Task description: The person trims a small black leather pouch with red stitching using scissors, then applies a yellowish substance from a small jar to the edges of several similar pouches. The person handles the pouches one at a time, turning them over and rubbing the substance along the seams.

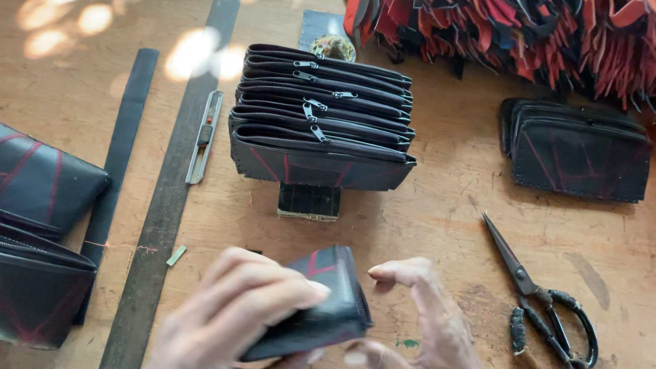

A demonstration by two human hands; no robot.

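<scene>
Gripping a small black pouch (317, 306) near the table's (445, 221) front edge, the left hand (234, 332) holds it tilted up-right while the right hand (429, 350) hovers half-open beside its right end.

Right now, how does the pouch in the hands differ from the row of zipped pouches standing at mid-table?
The held pouch is single and tilted, gripped by the left hand; the zipped pouches stand upright together, untouched. No zipper pull shows on the held pouch; pulls line the zipped pouches' tops. Both are black with red stitching.
</scene>
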